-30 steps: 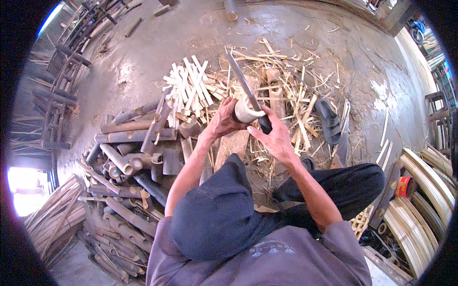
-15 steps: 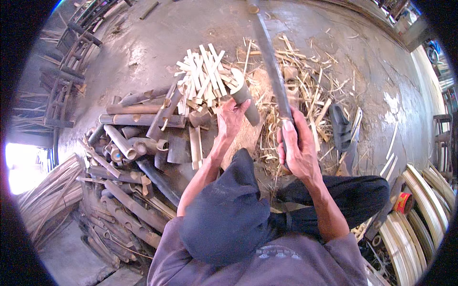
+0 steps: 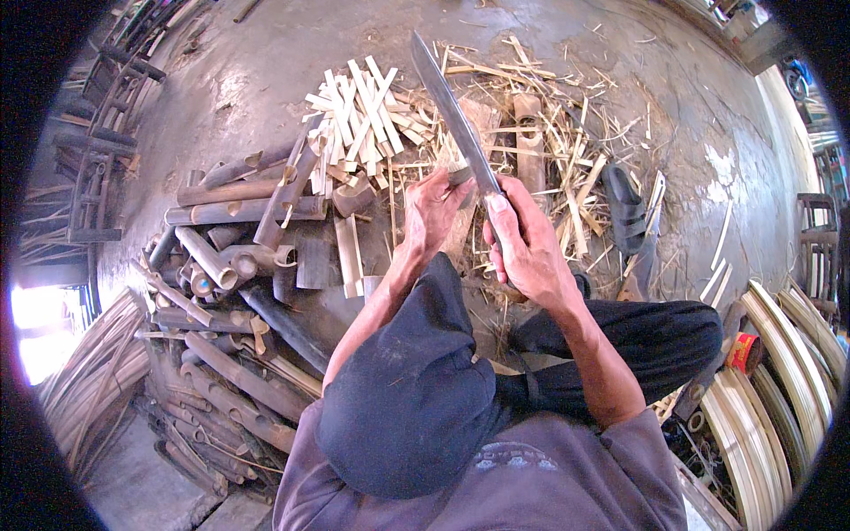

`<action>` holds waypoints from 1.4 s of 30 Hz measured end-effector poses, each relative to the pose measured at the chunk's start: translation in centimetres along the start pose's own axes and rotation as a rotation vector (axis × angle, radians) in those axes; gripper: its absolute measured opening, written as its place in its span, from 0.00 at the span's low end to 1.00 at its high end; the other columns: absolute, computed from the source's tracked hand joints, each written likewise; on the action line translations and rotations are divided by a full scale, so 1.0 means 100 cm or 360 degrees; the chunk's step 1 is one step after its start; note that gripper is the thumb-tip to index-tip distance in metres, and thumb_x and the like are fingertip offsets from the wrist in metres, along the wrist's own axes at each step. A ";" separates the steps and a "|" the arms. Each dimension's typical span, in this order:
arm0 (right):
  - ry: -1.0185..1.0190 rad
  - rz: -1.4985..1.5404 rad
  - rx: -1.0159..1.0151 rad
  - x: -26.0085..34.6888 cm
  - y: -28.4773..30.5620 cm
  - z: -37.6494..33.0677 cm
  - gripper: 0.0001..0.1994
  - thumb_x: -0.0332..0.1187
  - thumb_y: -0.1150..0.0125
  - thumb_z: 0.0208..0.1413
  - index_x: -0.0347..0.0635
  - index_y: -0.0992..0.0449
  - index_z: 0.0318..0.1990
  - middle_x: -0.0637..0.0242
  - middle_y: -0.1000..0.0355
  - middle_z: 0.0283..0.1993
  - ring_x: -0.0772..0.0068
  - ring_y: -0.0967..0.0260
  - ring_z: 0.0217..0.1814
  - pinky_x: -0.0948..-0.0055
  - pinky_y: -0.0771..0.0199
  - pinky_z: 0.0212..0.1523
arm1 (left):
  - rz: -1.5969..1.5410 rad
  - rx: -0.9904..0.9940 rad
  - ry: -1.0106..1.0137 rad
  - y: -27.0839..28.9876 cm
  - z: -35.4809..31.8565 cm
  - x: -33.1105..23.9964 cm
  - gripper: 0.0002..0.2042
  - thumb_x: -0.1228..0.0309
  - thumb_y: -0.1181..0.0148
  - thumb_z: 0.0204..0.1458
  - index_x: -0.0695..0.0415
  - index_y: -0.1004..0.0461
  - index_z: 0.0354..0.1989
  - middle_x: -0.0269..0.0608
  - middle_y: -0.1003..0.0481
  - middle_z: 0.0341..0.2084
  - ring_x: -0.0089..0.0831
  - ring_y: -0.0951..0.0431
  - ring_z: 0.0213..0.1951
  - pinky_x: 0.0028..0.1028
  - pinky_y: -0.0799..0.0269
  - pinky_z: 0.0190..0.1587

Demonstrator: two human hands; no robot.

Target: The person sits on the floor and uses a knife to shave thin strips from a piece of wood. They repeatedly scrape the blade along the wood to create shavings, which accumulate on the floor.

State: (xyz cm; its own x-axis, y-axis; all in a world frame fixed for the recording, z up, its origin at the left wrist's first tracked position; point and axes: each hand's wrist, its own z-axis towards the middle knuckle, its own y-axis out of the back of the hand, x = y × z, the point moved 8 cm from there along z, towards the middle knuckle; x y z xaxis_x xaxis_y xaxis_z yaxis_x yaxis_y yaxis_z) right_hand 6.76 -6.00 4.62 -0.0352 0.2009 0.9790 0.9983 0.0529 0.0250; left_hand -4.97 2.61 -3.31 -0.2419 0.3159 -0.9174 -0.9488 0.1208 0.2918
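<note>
My right hand is closed round the handle of a machete, whose long dark blade points away and slants to the left. My left hand grips a short bamboo piece, mostly hidden by the fingers and blade. The blade lies across or just above that piece; I cannot tell whether they touch. Beneath them is a worn, pale chopping block. Beyond my left hand lies a heap of pale split bamboo strips.
Cut bamboo tubes are piled on my left. Shavings litter the floor on the right, around a notched tube and a black sandal. Bundled long strips stand at the near right, beside a red tin.
The machete has come down and nearer, its tip swinging left over the bamboo piece. The piece stood in plain view before and is now largely covered. The whole view has shifted slightly.
</note>
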 end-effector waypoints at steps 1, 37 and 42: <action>-0.0037 0.0006 0.0013 0.001 0.000 -0.003 0.18 0.40 0.61 0.69 0.44 0.41 0.61 0.72 0.39 0.27 0.85 0.43 0.16 0.83 0.40 0.16 | 0.0082 0.0012 -0.0018 0.000 -0.003 -0.001 0.10 0.71 0.36 0.51 0.58 0.22 0.41 0.46 0.22 0.26 0.30 0.21 0.26 0.29 0.28 0.29; -0.0224 0.0056 0.0024 -0.033 0.035 0.058 0.18 0.37 0.42 0.58 0.38 0.33 0.53 0.73 0.38 0.19 0.80 0.40 0.16 0.77 0.40 0.17 | 0.0582 0.0428 -0.0080 -0.012 0.044 0.055 0.16 0.66 0.42 0.54 0.63 0.29 0.46 0.57 0.25 0.35 0.51 0.23 0.38 0.39 0.28 0.40; 0.0240 -0.1333 -0.0523 -0.021 0.109 0.087 0.15 0.34 0.41 0.50 0.37 0.29 0.43 0.54 0.29 0.24 0.57 0.28 0.25 0.61 0.29 0.27 | 0.0766 0.0430 -0.0235 -0.036 0.062 0.035 0.09 0.72 0.40 0.52 0.64 0.27 0.37 0.51 0.26 0.24 0.42 0.26 0.26 0.36 0.31 0.29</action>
State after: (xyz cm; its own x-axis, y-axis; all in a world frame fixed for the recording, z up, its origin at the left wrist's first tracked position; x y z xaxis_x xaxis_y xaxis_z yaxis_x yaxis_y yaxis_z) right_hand 17.32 2.68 1.09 -0.7711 0.0910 0.6301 0.6128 -0.1625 0.7734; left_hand -1.13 9.13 -5.91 -0.5847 0.5209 -0.6220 -0.6484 0.1608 0.7442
